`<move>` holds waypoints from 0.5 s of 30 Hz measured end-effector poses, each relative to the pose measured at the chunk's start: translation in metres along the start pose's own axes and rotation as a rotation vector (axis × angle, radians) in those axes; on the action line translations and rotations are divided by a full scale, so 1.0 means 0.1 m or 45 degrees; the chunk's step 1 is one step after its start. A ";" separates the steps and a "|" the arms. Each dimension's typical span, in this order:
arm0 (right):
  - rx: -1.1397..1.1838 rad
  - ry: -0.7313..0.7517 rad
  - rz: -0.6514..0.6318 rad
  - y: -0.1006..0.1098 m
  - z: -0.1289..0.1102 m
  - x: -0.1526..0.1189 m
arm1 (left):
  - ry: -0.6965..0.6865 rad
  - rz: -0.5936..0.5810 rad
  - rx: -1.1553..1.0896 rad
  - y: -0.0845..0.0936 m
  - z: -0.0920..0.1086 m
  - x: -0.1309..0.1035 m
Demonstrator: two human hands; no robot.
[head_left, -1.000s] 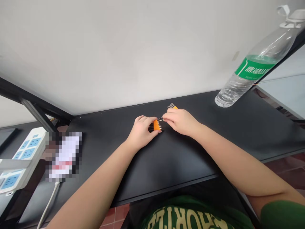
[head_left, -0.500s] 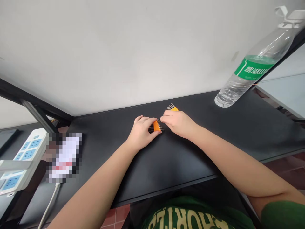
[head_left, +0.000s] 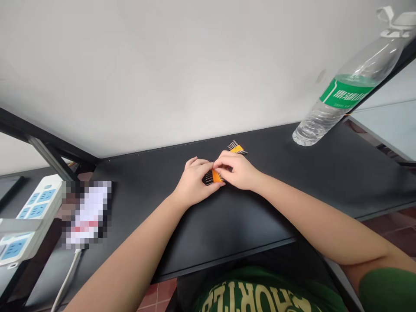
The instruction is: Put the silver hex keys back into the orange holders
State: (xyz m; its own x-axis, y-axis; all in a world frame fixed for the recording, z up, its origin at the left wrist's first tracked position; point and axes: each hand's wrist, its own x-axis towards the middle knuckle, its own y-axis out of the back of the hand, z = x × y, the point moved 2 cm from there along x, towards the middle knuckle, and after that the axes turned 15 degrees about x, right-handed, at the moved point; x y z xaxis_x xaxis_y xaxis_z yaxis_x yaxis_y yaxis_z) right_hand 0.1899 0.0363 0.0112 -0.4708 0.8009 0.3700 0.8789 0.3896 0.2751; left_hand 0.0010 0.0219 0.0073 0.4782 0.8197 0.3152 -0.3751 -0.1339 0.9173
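My left hand (head_left: 194,182) is closed around an orange holder (head_left: 217,176), with its thumb along the near edge and fingertips at the far edge. Several thin dark rods lie side by side through this holder, their ends showing on its left. My right hand (head_left: 238,171) is pinched at the far right corner of the same holder, its fingertips meeting the left ones. Whatever sits between those right fingertips is hidden. Just beyond the right hand, a second, yellow-orange holder (head_left: 237,148) with several thin metal rods lies on the black tabletop (head_left: 227,221).
A water bottle (head_left: 338,102) with a green label stands at the back right near the wall (head_left: 182,69). Toward the left lies a blurred-out flat device (head_left: 89,212) with a white cable (head_left: 66,279). A white power strip (head_left: 39,208) is at the far left.
My right hand has moved left and in against the orange holder. The thin metal rod seen at its fingertips before is now hidden. More of the yellow-orange holder shows.
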 end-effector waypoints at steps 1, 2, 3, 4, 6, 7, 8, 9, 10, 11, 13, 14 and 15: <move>0.126 -0.101 0.037 0.01 0.04 0.01 | 0.007 0.014 -0.011 0.00 0.00 0.00; 0.254 -0.206 0.056 0.02 0.08 0.02 | 0.016 0.032 -0.020 0.01 -0.01 0.00; 0.366 -0.302 0.056 0.02 0.12 0.03 | 0.024 0.048 -0.025 0.01 -0.01 0.00; 0.447 -0.375 0.046 0.02 0.15 0.03 | 0.029 0.058 -0.024 0.01 -0.02 0.00; 0.459 -0.420 0.035 0.03 0.18 0.04 | 0.038 0.066 -0.010 0.00 -0.04 0.00; 0.370 -0.389 0.049 0.04 0.18 0.04 | 0.046 0.075 -0.001 -0.01 -0.05 0.00; 0.226 -0.332 0.064 0.06 0.18 0.05 | 0.059 0.087 0.009 -0.02 -0.06 -0.01; 0.045 -0.266 0.071 0.08 0.17 0.05 | 0.076 0.102 0.018 -0.02 -0.07 -0.01; -0.153 -0.207 0.065 0.09 0.17 0.05 | 0.097 0.119 0.027 -0.03 -0.08 -0.01; -0.347 -0.167 0.038 0.11 0.18 0.05 | 0.121 0.133 0.036 -0.03 -0.09 -0.01; -0.641 -0.162 -0.077 0.12 0.20 0.06 | 0.168 0.152 0.055 -0.04 -0.10 -0.01; -0.733 -0.189 -0.146 0.13 0.21 0.06 | 0.187 0.162 0.063 -0.03 -0.11 0.00; -0.798 -0.221 -0.204 0.13 0.21 0.07 | 0.203 0.169 0.068 -0.03 -0.11 0.00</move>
State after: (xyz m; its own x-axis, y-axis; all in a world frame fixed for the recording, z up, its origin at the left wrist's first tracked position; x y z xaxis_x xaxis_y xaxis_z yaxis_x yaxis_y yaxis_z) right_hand 0.1996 0.0565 -0.0017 -0.5269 0.8370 0.1480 0.5637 0.2138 0.7978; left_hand -0.0066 0.0286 0.0020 0.2939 0.8700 0.3958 -0.3816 -0.2728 0.8831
